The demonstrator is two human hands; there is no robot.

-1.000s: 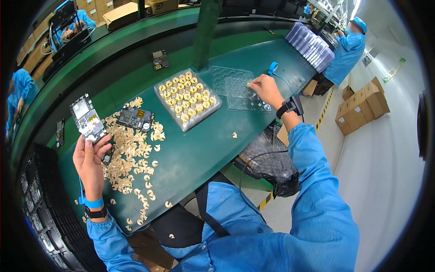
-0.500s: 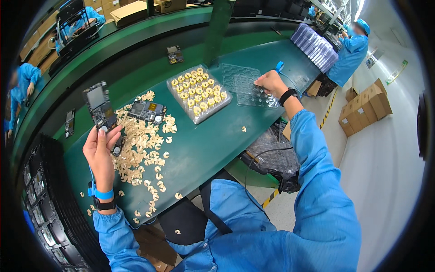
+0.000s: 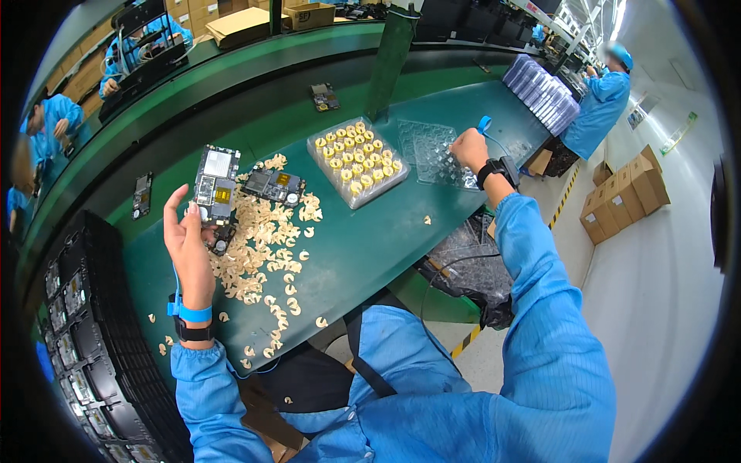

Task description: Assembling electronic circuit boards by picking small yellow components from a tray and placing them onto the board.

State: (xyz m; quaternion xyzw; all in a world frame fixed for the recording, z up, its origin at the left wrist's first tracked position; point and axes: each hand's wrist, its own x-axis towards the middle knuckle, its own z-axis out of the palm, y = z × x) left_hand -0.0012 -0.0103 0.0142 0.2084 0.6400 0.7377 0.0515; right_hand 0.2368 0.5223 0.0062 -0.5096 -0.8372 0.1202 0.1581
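Note:
My left hand (image 3: 193, 251) grips a circuit board (image 3: 217, 179) by its lower end, holding it upright above the bench. A second circuit board (image 3: 272, 186) lies on a heap of cream C-shaped pieces (image 3: 258, 251). Part of another small board (image 3: 221, 238) shows just behind my left fingers. My right hand (image 3: 468, 151) is over a clear plastic tray (image 3: 426, 143) that has small shiny parts on it. Its fingers are bent down and closed together, and whatever is between them cannot be made out. Between my hands stands a clear tray (image 3: 357, 199) of yellow ring-shaped parts (image 3: 355, 158).
Black trays of boards (image 3: 96, 339) are stacked at the left. Single boards lie on the conveyor (image 3: 324, 97). Stacked clear trays (image 3: 540, 89) stand at the far right end, near a co-worker (image 3: 606, 96). A cord runs from my right wrist area; cartons (image 3: 625, 193) are on the floor.
The board in my left hand has turned its face more toward me and come slightly right. My right fingers have curled downward over the clear tray. The whole view has shifted slightly.

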